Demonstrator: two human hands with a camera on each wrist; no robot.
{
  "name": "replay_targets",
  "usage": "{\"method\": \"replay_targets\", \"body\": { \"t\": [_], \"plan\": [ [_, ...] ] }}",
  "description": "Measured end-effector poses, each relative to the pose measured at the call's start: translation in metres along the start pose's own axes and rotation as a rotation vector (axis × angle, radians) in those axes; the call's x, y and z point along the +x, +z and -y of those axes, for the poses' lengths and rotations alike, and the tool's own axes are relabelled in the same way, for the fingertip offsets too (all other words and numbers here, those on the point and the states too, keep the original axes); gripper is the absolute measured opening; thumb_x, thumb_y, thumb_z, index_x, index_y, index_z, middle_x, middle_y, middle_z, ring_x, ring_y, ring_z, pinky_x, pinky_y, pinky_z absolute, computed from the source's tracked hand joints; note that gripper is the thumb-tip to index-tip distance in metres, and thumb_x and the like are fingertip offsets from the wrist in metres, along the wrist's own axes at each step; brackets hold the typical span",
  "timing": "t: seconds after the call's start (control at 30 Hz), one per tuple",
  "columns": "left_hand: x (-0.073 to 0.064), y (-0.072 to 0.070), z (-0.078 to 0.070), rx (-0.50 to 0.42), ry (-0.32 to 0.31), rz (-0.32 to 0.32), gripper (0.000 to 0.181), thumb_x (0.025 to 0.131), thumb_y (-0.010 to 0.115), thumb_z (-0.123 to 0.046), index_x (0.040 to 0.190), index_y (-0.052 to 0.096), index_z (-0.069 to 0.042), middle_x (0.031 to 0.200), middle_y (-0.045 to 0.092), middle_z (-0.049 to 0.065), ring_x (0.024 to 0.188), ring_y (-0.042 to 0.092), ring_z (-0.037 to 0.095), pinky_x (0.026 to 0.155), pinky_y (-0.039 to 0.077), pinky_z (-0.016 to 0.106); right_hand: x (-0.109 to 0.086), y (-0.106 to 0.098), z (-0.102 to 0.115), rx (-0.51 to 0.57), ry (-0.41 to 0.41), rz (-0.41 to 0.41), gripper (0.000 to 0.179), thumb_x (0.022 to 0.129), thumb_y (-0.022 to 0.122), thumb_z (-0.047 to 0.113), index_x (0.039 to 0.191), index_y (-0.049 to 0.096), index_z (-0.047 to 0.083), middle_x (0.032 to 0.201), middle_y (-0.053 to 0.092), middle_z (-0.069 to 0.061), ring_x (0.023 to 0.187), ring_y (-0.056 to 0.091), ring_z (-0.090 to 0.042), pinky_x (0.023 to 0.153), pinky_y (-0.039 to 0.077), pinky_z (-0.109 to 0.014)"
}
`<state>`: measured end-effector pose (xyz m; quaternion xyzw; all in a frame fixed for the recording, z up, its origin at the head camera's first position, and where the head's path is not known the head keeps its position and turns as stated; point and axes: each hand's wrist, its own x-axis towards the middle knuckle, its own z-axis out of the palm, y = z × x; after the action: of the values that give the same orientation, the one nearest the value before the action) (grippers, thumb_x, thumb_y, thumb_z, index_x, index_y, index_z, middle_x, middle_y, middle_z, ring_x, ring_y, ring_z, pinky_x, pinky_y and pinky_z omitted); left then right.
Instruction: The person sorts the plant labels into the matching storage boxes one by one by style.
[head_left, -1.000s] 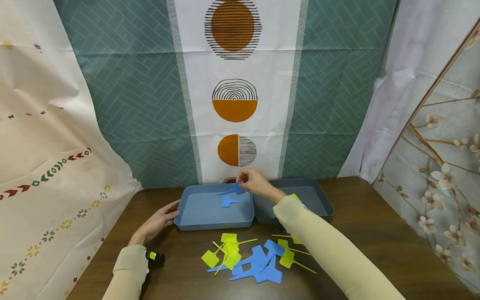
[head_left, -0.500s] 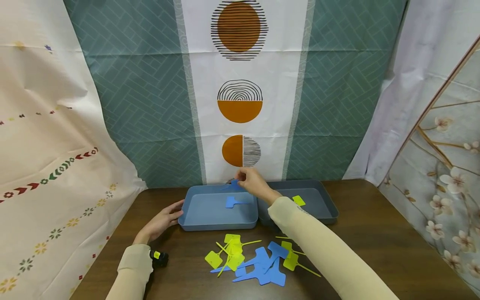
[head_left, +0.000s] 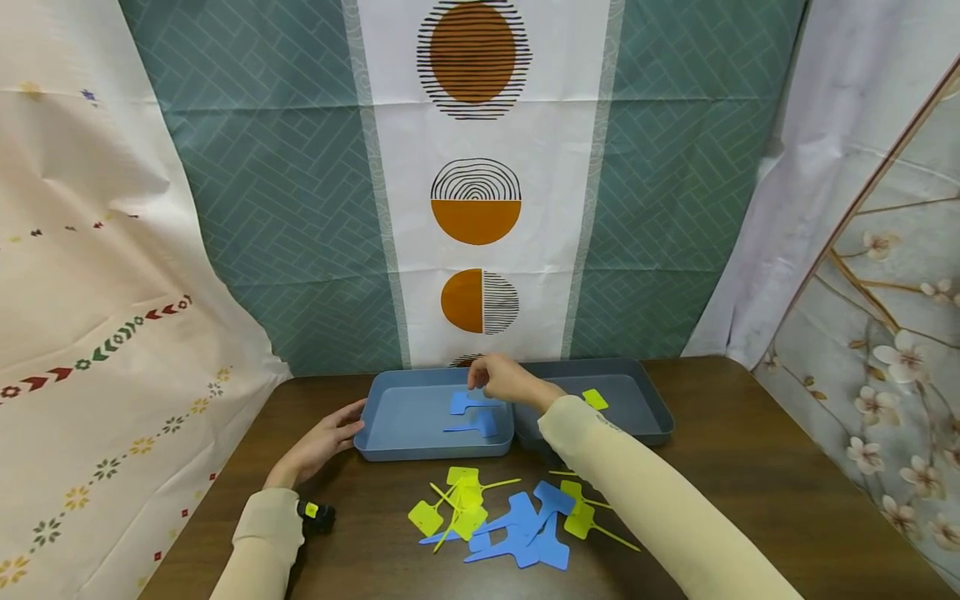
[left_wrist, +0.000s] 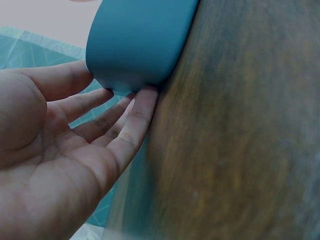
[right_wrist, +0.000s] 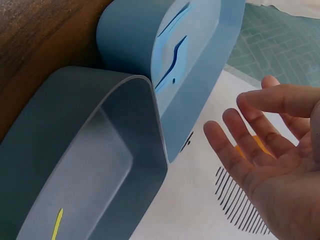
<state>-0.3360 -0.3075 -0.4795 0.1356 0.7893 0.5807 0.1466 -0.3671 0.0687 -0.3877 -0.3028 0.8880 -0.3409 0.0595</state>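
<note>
My left hand (head_left: 322,442) rests its nearly straight fingers against the left end of the blue-grey tray (head_left: 405,421). In the left wrist view, its fingertips touch the tray's outer wall (left_wrist: 135,45) at the lower corner. My right hand (head_left: 504,379) hovers over that tray's right back part, with nothing in its loosely bent fingers (right_wrist: 225,145). Two blue T-shaped plant labels, an upper one (head_left: 459,403) and a lower one (head_left: 483,423), lie inside the tray below this hand.
A darker grey tray (head_left: 637,404) adjoins on the right, holding a yellow plant label (head_left: 595,399). In front, yellow labels (head_left: 467,492) and blue labels (head_left: 517,537) lie in a loose pile on the brown table (head_left: 360,533). A patterned curtain (head_left: 480,250) hangs behind the trays.
My right hand has let go of a blue plant label, which now lies in the blue-grey tray in front of the other one. The left hand has stayed at the tray's end.
</note>
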Motion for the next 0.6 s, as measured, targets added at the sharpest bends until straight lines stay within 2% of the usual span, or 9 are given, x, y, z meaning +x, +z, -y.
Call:
{"method": "replay_targets", "body": {
  "t": [0.23, 0.4, 0.6],
  "plan": [
    [0.000, 0.001, -0.002, -0.007, 0.001, 0.003, 0.061, 0.113, 0.042, -0.013, 0.165, 0.013, 0.001, 0.164, 0.021, 0.032, 0.149, 0.030, 0.049, 0.119, 0.033, 0.060, -0.005, -0.006, -0.002, 0.037, 0.013, 0.027, 0.026, 0.089, 0.060, -0.017, 0.093, 0.070, 0.006, 0.098, 0.068, -0.003, 0.087, 0.056, -0.020, 0.080, 0.054, -0.029],
    [0.001, 0.000, -0.001, -0.002, -0.007, 0.004, 0.062, 0.113, 0.042, -0.014, 0.166, 0.013, 0.001, 0.165, 0.020, 0.032, 0.149, 0.030, 0.048, 0.119, 0.034, 0.059, -0.010, -0.013, -0.004, 0.046, -0.009, 0.027, 0.022, 0.091, 0.059, -0.013, 0.095, 0.072, 0.004, 0.096, 0.069, -0.005, 0.085, 0.057, -0.019, 0.077, 0.053, -0.029],
    [0.001, 0.000, 0.001, 0.000, -0.004, 0.003, 0.061, 0.113, 0.042, -0.014, 0.166, 0.013, 0.000, 0.165, 0.020, 0.032, 0.149, 0.030, 0.048, 0.119, 0.033, 0.060, -0.022, -0.023, -0.002, 0.070, -0.030, 0.022, 0.012, 0.098, 0.061, -0.005, 0.099, 0.071, 0.002, 0.099, 0.071, -0.007, 0.091, 0.063, -0.017, 0.085, 0.055, -0.031]
  ]
}}
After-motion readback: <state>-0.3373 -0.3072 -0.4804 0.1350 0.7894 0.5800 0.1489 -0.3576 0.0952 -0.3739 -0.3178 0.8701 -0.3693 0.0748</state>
